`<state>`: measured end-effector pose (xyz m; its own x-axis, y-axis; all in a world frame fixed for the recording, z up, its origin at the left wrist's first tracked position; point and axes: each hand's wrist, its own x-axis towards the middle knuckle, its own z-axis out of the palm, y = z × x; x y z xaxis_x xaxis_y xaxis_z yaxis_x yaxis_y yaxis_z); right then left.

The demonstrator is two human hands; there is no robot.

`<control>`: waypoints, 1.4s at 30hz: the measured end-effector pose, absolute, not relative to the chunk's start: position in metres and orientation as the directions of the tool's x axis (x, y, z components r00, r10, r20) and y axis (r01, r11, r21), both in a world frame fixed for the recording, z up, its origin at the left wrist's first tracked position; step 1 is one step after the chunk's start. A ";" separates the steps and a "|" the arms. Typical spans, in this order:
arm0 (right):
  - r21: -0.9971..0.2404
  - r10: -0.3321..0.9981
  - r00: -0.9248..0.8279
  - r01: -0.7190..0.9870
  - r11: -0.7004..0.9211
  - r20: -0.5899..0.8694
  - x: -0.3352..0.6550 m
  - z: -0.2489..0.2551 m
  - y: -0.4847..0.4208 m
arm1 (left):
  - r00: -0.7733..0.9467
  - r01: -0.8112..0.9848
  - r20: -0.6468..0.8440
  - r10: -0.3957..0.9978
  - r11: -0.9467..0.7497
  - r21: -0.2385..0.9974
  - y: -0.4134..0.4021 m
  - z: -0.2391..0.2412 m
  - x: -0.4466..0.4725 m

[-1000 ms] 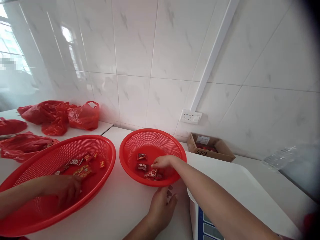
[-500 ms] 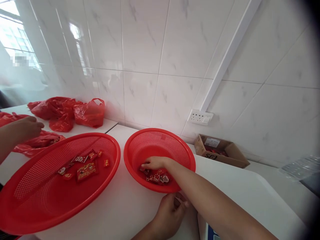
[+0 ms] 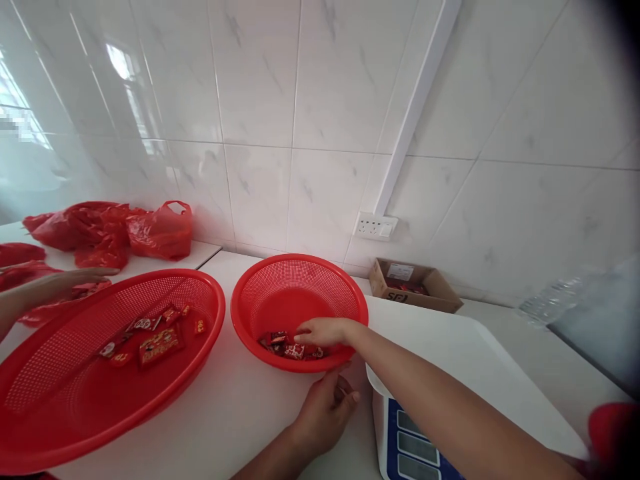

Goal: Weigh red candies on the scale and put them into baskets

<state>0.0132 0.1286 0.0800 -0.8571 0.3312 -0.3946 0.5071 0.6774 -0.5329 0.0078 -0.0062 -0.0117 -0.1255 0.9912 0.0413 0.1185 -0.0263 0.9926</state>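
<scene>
A smaller round red perforated basket (image 3: 300,261) stands on the white table. Several red wrapped snack packets (image 3: 295,350) lie at its near side. My right hand (image 3: 325,330) reaches in from the right, fingers stretched out over these packets, with nothing visible in its grasp. Below the near rim, my left hand (image 3: 325,410) has its fingers curled, one fingertip reaching the rim; anything inside it is hidden. To the left, a larger red basket (image 3: 150,417) holds small packets and a bigger red and gold packet (image 3: 160,345).
A co-worker's hand (image 3: 85,275) extends over the large basket's far left rim. Red plastic bags (image 3: 160,233) sit behind it. An open cardboard box (image 3: 440,290) stands by the wall, and a white scale (image 3: 383,427) with displays is under my right arm. Clear plastic (image 3: 550,300) lies right.
The view has turned right, showing more of the scale. My right hand has shifted right over the packets and its fingers have straightened. The co-worker's hand has flattened over the large basket's rim.
</scene>
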 end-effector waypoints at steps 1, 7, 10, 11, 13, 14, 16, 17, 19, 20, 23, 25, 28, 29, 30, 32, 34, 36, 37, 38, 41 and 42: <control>-0.541 0.337 -0.865 0.497 0.678 -0.372 0.016 0.084 0.127 | -0.131 0.133 0.037 0.991 -0.019 0.991 -0.006 -0.012 0.008; -0.635 0.473 -0.860 0.476 0.608 -0.192 0.076 0.132 0.126 | -0.189 0.169 0.027 0.982 0.005 0.986 -0.005 -0.018 0.005; -0.618 0.580 -0.802 0.529 0.582 -0.140 0.144 0.160 0.128 | -0.203 0.194 0.074 0.976 -0.034 0.980 -0.006 -0.019 0.004; -0.587 0.635 -0.759 0.583 0.562 -0.146 0.170 0.167 0.128 | -0.202 0.193 0.091 0.975 -0.051 0.980 -0.006 -0.018 0.003; -0.503 0.754 -0.633 0.715 0.485 -0.174 0.228 0.177 0.129 | -0.193 0.173 0.111 0.975 -0.077 0.982 -0.006 -0.016 0.003; -0.460 0.805 -0.563 0.774 0.435 -0.186 0.258 0.179 0.129 | -0.196 0.159 0.114 0.974 -0.084 0.984 -0.007 -0.015 0.003; -0.397 0.892 -0.406 0.866 0.304 -0.200 0.316 0.178 0.126 | -0.215 0.132 0.103 0.971 -0.076 0.988 -0.007 -0.013 0.003; -0.374 0.927 -0.317 0.900 0.225 -0.203 0.343 0.175 0.123 | -0.225 0.130 0.092 0.970 -0.064 0.989 -0.008 -0.013 0.003; -0.358 0.943 -0.226 0.925 0.130 -0.243 0.389 0.163 0.115 | -0.223 0.159 0.079 0.972 -0.043 0.986 -0.009 -0.015 0.004; -0.352 0.940 -0.213 0.929 0.111 -0.267 0.407 0.155 0.110 | -0.213 0.187 0.079 0.974 -0.039 0.982 -0.010 -0.017 0.005; -0.300 0.939 -0.162 0.951 0.068 -0.302 0.445 0.126 0.100 | -0.175 0.277 0.102 0.979 -0.051 0.960 -0.010 -0.025 0.005; -0.268 0.951 -0.136 0.962 0.060 -0.278 0.458 0.106 0.098 | -0.159 0.310 0.106 0.982 -0.052 0.949 -0.008 -0.028 0.003; -0.204 0.970 -0.099 0.977 0.053 -0.223 0.467 0.079 0.102 | -0.184 0.313 0.100 0.978 -0.038 0.949 -0.006 -0.026 0.000; -0.170 0.976 -0.070 0.985 0.034 -0.208 0.469 0.071 0.105 | -0.209 0.308 0.102 0.973 -0.034 0.951 -0.006 -0.023 -0.001; -0.135 0.979 -0.036 0.991 0.009 -0.199 0.470 0.064 0.107 | -0.237 0.302 0.105 0.966 -0.029 0.953 -0.005 -0.021 -0.001; -0.083 0.981 0.029 0.996 -0.046 -0.193 0.472 0.052 0.111 | -0.280 0.293 0.102 0.955 -0.017 0.956 -0.004 -0.017 -0.002; -0.062 0.978 0.073 0.994 -0.086 -0.195 0.473 0.044 0.115 | -0.292 0.294 0.096 0.952 -0.006 0.956 -0.004 -0.016 -0.002; -0.054 0.978 0.092 0.993 -0.104 -0.186 0.474 0.043 0.117 | -0.286 0.298 0.095 0.954 -0.006 0.955 -0.003 -0.019 -0.003; -0.057 0.979 0.094 0.993 -0.105 -0.180 0.475 0.046 0.118 | -0.279 0.299 0.095 0.956 -0.008 0.954 -0.003 -0.021 -0.004; -0.064 0.980 0.094 0.992 -0.107 -0.173 0.476 0.050 0.120 | -0.270 0.299 0.095 0.958 -0.010 0.954 -0.003 -0.023 -0.005; -0.112 0.985 0.060 0.991 -0.079 -0.162 0.479 0.069 0.124 | -0.247 0.293 0.084 0.965 -0.009 0.956 -0.002 -0.028 -0.006; -0.164 0.985 0.023 0.985 -0.051 -0.169 0.480 0.074 0.126 | -0.243 0.291 0.076 0.967 -0.002 0.957 -0.002 -0.029 -0.006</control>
